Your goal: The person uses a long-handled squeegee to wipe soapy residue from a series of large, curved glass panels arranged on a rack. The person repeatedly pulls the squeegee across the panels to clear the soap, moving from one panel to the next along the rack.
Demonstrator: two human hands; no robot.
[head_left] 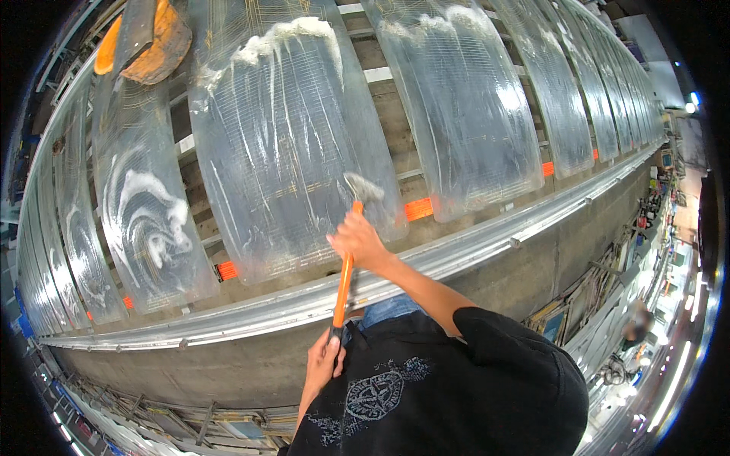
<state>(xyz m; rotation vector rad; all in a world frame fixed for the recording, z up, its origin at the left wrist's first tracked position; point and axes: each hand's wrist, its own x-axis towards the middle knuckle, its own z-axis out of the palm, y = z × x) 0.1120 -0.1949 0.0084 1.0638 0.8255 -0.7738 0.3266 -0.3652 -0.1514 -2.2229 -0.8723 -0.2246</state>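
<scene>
The right hand (pixel 359 240), its grip wrapped round the orange tool (pixel 344 285), is over the panel's (pixel 266 175) near edge. The left hand (pixel 325 357) pinches its black end, nearer the person than the panel. The tool's head overlaps the panel's near right part; foam (pixel 293 32) streaks the panel's far end.

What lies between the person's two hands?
In the head view, an orange handle spans the stretch between the right hand, farther up, and the left hand, lower down, where it turns black.
</scene>
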